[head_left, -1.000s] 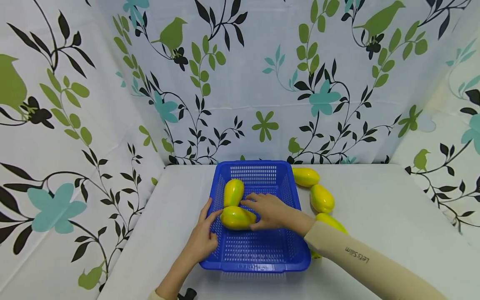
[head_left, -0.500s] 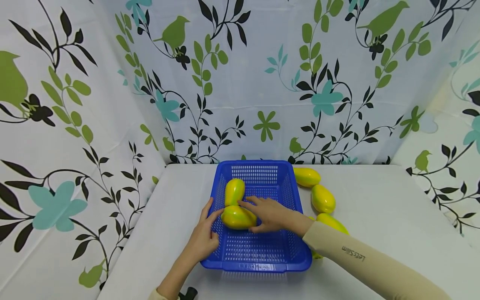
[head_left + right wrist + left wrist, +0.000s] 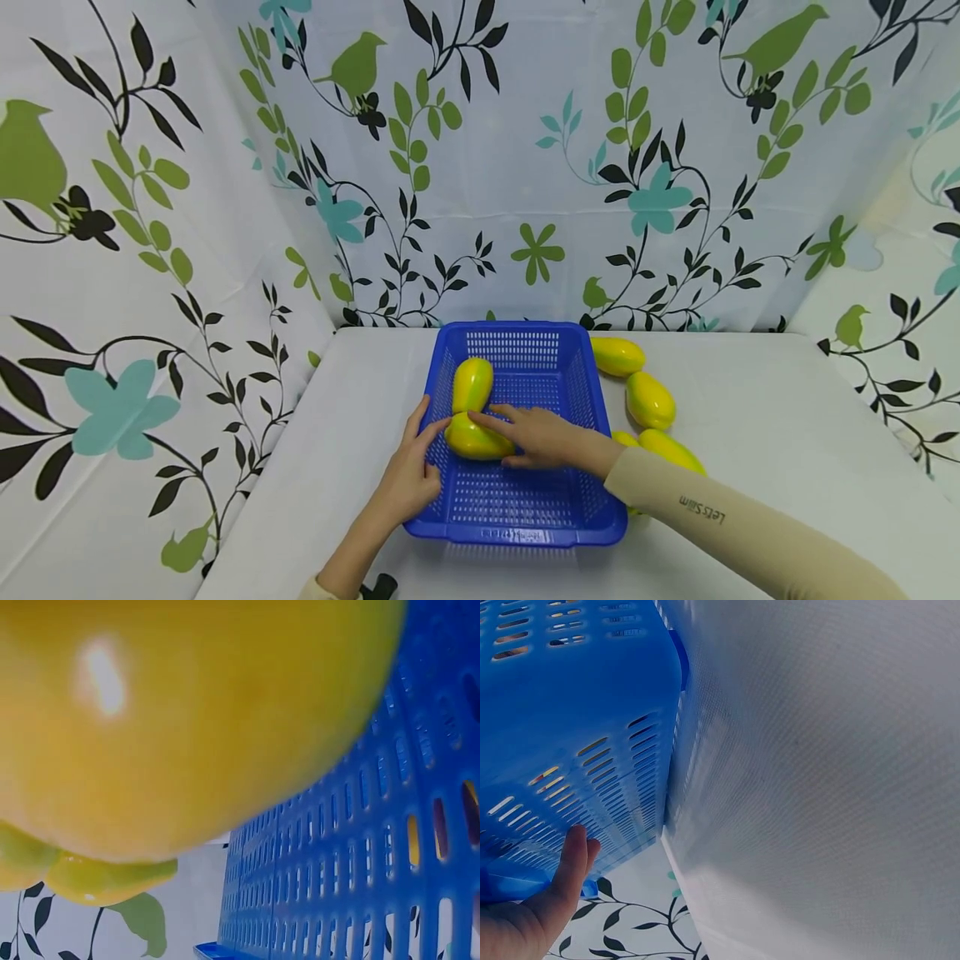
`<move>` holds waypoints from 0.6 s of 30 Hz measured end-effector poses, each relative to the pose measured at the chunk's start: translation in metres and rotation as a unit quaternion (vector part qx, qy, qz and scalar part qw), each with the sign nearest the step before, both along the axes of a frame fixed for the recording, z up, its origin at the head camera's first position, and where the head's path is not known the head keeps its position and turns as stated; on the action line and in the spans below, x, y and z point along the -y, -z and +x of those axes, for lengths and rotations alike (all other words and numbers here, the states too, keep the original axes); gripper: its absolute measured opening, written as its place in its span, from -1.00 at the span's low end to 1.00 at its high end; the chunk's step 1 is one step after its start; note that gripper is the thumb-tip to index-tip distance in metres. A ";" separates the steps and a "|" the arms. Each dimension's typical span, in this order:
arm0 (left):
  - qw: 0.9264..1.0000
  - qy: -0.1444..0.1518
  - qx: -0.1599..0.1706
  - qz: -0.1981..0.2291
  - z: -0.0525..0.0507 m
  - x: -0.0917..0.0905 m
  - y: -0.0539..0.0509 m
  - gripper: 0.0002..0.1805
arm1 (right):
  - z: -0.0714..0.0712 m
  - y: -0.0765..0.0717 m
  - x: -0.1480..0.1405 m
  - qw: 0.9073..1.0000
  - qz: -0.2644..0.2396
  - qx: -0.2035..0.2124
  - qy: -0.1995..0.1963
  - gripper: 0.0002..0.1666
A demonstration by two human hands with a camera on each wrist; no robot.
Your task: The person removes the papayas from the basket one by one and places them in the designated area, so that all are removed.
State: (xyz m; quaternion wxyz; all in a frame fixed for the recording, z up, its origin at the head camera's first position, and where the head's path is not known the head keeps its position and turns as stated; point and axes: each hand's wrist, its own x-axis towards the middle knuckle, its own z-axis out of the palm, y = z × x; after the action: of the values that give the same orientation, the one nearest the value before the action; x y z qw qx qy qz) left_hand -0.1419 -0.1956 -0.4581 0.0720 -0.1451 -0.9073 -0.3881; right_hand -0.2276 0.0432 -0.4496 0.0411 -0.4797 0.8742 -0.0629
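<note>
A blue plastic basket (image 3: pixel 517 535) with slotted walls stands on the white table, seen in the head view. My left hand (image 3: pixel 408 475) holds its left side, one finger reaching over the rim toward the fruit. In the left wrist view, fingers (image 3: pixel 571 859) lie along the outer wall. Inside the basket are two glossy yellow-green mangoes. The far mango (image 3: pixel 472 385) lies lengthwise; the near mango (image 3: pixel 476 442) lies crosswise below it. My right hand (image 3: pixel 547 435) reaches over the near mango's right end, a mostly straight finger resting across its top.
Several more mangoes lie right of the basket: one at the back (image 3: pixel 618 357), one mid-way (image 3: pixel 651 402), one (image 3: pixel 671 450) partly under the right sleeve. A mango (image 3: pixel 172 727) fills much of the right wrist view. Patterned cloth (image 3: pixel 536 167) surrounds the table.
My right hand's index finger has moved left, from the near mango's far edge onto its top. The left hand, basket and mangoes keep their places; the head view shifts slightly.
</note>
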 end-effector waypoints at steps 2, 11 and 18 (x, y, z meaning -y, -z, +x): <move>1.000 -0.001 -0.003 -0.002 0.000 0.000 0.001 -0.27 | 0.000 0.002 -0.001 1.000 -0.013 -0.003 -0.011 -0.05; 1.000 0.000 -0.007 -0.005 0.000 0.000 0.000 -0.27 | 0.000 0.002 -0.003 0.999 -0.043 0.002 -0.029 -0.12; 1.000 -0.001 -0.013 -0.009 0.001 -0.001 -0.001 -0.27 | 0.004 -0.004 -0.008 1.000 -0.022 0.019 -0.007 -0.15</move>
State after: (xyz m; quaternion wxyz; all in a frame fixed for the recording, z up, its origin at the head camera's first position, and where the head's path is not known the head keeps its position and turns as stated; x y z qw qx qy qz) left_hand -0.1410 -0.1947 -0.4572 0.0826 -0.1495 -0.9100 -0.3777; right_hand -0.2233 0.0515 -0.4459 0.0478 -0.4854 0.8682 -0.0913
